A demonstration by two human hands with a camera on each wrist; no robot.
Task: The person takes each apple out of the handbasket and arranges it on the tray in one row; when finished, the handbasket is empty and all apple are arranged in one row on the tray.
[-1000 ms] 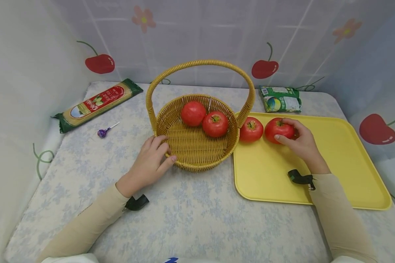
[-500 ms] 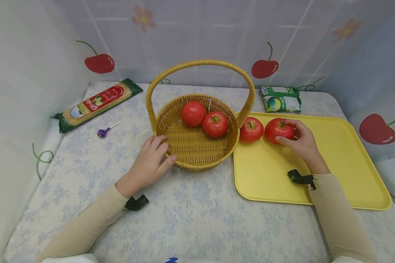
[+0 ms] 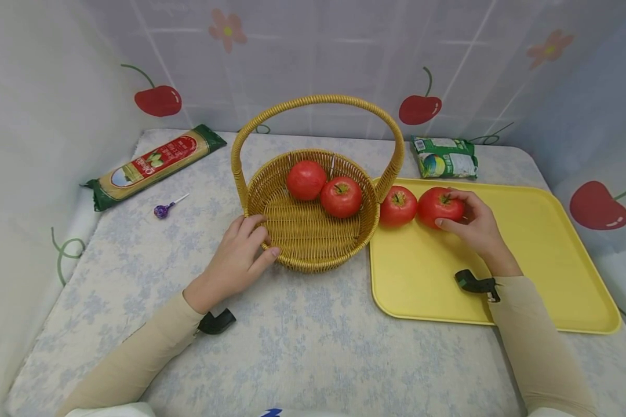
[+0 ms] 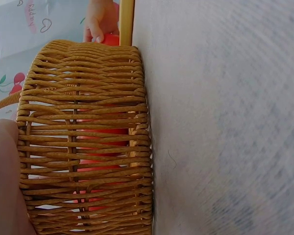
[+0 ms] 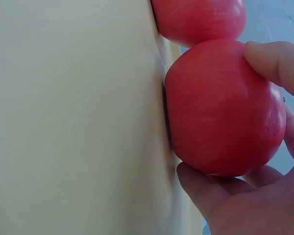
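Observation:
My left hand [image 3: 238, 255] grips the near left rim of a woven wicker basket [image 3: 313, 265], fingers over the edge and thumb along the front. Inside the basket, two red apples [image 3: 306, 180] sit side by side toward the back. On the yellow tray [image 3: 428, 284] stand two more. One is a red apple [image 3: 398, 206] right beside the basket. The other, a red apple [image 5: 223, 110] just to its right, is held by my right hand [image 3: 477, 226], with the thumb on its near side and fingers around the far side. In the right wrist view, its base is close to the tray.
The basket's tall arched handle [image 3: 320, 100] rises over its opening. A long pasta packet [image 3: 153, 168] and a purple lollipop [image 3: 162, 211] lie at the left. Behind the tray lies a green packet [image 3: 443, 157]. A patterned curtain hangs at the back.
My right hand and the apple it holds have shifted very slightly left, toward the neighbouring apple. The left hand and the basket stay where they were.

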